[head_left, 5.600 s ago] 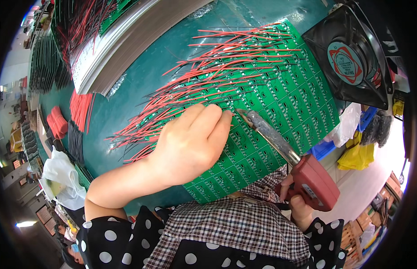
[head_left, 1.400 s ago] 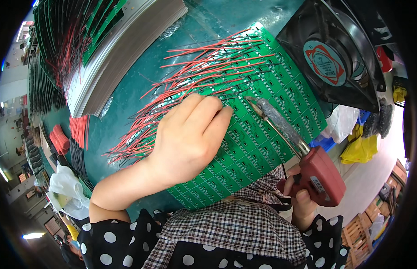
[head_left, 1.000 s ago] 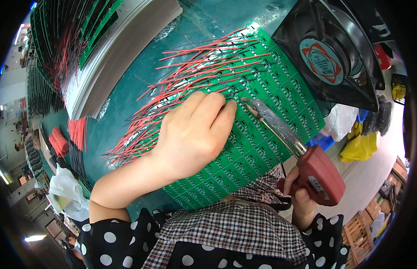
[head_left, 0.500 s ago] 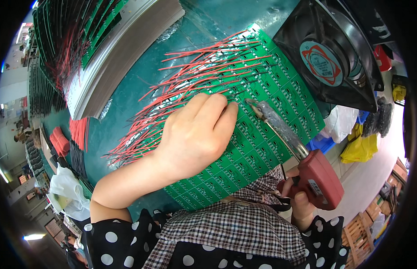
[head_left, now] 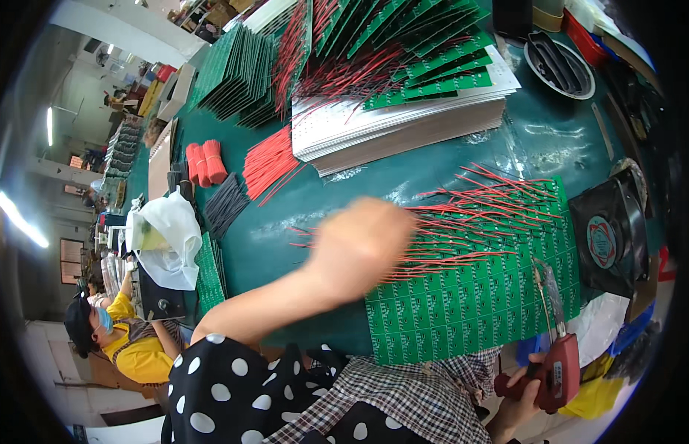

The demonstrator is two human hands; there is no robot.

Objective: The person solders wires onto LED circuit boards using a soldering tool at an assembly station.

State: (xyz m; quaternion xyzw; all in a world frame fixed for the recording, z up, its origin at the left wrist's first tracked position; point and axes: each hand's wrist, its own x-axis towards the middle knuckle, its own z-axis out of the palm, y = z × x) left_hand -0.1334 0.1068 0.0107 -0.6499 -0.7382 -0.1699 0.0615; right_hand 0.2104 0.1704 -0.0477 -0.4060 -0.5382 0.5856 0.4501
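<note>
A large green circuit board panel point(head_left: 448, 318) lies at the table's near edge, with rows of red and black wires point(head_left: 470, 214) pointing left from its upper half. My left hand point(head_left: 363, 248) is smeared by motion above the wires' left ends; its fingers cannot be made out. My right hand point(head_left: 523, 396) is closed round the grip of a dark red soldering gun point(head_left: 563, 370). The gun's tip points up over the panel's right part, near the end of a wire row. Whether the tip touches the board I cannot tell.
A thick stack of pale sheets point(head_left: 411, 133) carries wired green boards point(head_left: 433, 70). Loose red wires point(head_left: 270, 163), black wires point(head_left: 226, 203) and red bundles point(head_left: 206, 163) lie left. A black fan point(head_left: 607, 233) stands right, a metal bowl point(head_left: 559, 66) behind. A person in yellow point(head_left: 141, 348) sits left.
My left hand has moved from the board toward the left, over the wire ends. The view has swung left and back, showing more of the table. My right hand still holds the soldering gun.
</note>
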